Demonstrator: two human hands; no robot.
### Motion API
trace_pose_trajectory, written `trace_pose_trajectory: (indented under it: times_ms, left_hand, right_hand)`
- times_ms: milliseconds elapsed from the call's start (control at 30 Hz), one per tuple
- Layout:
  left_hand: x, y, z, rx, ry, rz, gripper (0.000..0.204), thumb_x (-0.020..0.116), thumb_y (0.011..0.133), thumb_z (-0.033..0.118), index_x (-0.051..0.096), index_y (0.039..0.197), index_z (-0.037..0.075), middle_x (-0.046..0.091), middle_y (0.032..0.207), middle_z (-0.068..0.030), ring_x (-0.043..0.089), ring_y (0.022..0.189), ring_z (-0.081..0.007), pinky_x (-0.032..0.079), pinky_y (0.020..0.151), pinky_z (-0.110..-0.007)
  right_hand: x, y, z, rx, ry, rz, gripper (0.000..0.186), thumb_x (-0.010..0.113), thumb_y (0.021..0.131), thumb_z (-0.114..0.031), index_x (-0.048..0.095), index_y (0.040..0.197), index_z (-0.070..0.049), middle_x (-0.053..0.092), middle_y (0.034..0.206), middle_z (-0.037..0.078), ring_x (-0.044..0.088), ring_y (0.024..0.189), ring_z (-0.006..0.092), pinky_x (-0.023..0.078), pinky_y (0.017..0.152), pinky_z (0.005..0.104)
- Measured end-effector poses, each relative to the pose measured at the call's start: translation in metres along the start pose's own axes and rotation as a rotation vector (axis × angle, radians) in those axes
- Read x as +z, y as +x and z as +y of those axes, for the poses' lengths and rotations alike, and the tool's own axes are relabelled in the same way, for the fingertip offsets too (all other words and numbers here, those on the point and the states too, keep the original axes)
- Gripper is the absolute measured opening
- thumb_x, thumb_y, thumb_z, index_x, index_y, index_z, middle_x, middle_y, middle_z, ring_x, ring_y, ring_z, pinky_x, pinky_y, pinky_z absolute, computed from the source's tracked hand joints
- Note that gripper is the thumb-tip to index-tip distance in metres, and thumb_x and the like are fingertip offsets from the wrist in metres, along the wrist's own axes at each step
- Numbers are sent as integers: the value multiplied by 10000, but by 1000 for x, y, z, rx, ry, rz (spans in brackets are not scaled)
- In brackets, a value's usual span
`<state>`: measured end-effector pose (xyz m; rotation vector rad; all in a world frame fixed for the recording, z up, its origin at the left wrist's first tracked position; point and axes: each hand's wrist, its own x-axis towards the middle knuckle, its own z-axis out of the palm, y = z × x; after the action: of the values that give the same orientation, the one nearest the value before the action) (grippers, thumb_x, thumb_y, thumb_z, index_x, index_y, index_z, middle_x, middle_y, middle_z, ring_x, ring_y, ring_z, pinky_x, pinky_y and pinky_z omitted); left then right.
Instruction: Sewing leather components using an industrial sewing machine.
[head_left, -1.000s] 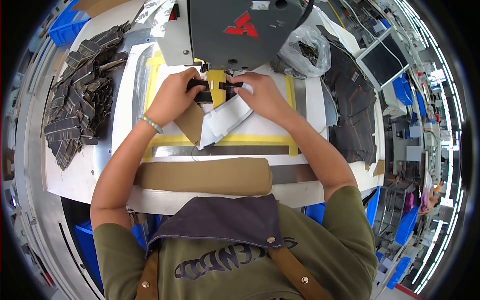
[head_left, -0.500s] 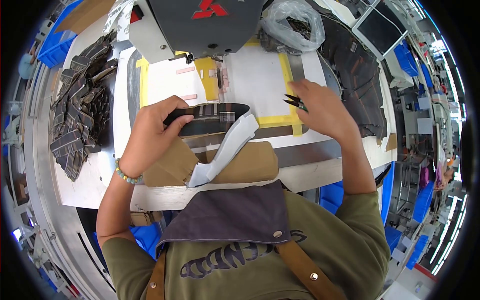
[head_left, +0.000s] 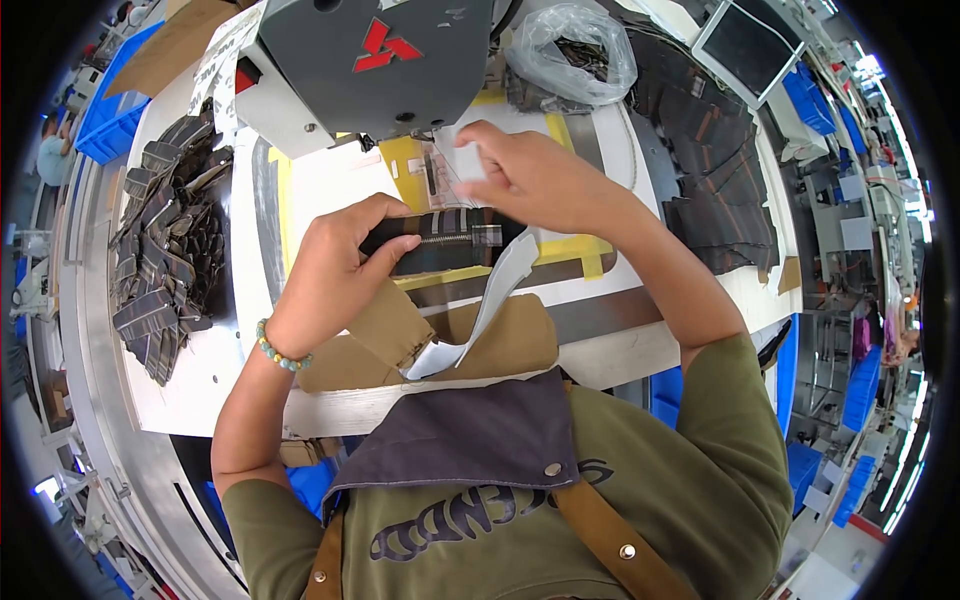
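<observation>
Left fingers (head_left: 393, 256) still pinch the zippered plaid piece (head_left: 447, 241), which extends rightward from them. The right fingers (head_left: 484, 138) have swung inward beside a blurred pale scrap (head_left: 466, 162); I cannot tell their grip.

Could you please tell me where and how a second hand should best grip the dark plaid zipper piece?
Probably pinch the right end of the dark plaid zipper piece, coming from the right, thumb on top: it lies lengthwise left to right, and the left hand grips its left end.
</observation>
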<state>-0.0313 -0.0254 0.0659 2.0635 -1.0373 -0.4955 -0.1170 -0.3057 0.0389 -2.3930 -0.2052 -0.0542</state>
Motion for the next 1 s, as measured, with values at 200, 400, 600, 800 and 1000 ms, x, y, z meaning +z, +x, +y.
trace_pose_trajectory:
  times_ms: [200,400,600,800,1000]
  left_hand:
    - [-4,-10,-3,53,-8,79,218,793,981,84,733,1159,-27,765,926,-186,710,714,-286,568,676,-366]
    - [-6,-5,-3,64,6,27,238,788,981,94,726,1172,-33,770,947,-195,708,700,-314,578,673,-377]
    - [-12,-1,3,59,25,23,209,788,982,57,722,1157,-38,748,938,-136,679,739,-179,580,691,-327]
    - [-38,-9,-15,86,96,103,204,789,960,61,726,1149,17,760,944,-165,725,795,-330,563,741,-404]
    - [-30,-5,-27,169,120,122,215,805,951,93,727,1140,26,756,922,-185,722,814,-380,558,754,-430]
  right_hand:
    - [27,10,38,-168,251,323,408,666,1068,-169,628,1449,-27,561,821,-37,497,721,51,423,656,253]
    - [9,-2,43,-70,306,50,433,489,1192,-423,686,1423,-114,689,892,121,590,808,227,505,813,368]
    - [8,25,30,-110,95,-283,464,492,1163,-472,775,1311,-136,780,1079,206,705,984,414,547,917,465]
    - [-3,33,41,-334,-261,-166,308,727,1017,-315,781,1180,-60,783,1127,157,738,1011,393,575,884,464]
    - [14,25,38,-347,-481,-42,261,730,1005,-334,729,1061,-79,713,900,97,722,900,340,566,750,461]
